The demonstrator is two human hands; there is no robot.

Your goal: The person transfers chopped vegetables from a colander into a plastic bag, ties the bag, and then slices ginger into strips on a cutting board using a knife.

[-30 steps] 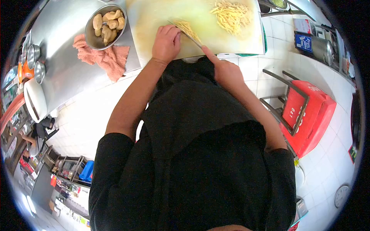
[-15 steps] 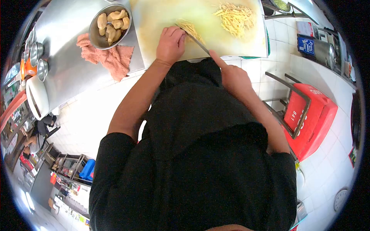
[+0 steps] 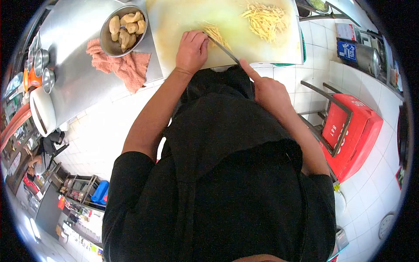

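A pale yellow cutting board [image 3: 174, 22] lies on the counter in front of me. My left hand [image 3: 192, 49] is closed at its near part, fingers bent and pressed down on ginger that they mostly hide. In my right hand [image 3: 271, 92] is a knife [image 3: 225, 50], the index finger stretched along its spine. The blade's tip end is right by my left fingertips. Just beyond the blade lies a small heap of thin ginger strips [image 3: 214, 34]. A larger pile of cut strips [image 3: 266, 22] sits farther right on the board.
Left of the board, a metal bowl [image 3: 103, 40] holds several peeled ginger pieces [image 3: 126, 40]. An orange-pink cloth [image 3: 124, 70] lies crumpled beside it on the steel counter [image 3: 76, 56]. A red crate [image 3: 360, 137] and a dark metal stand [image 3: 347, 131] are at the right.
My right hand has shifted slightly to the right and toward me, with the knife's handle end. My left hand stays in nearly the same place on the board.
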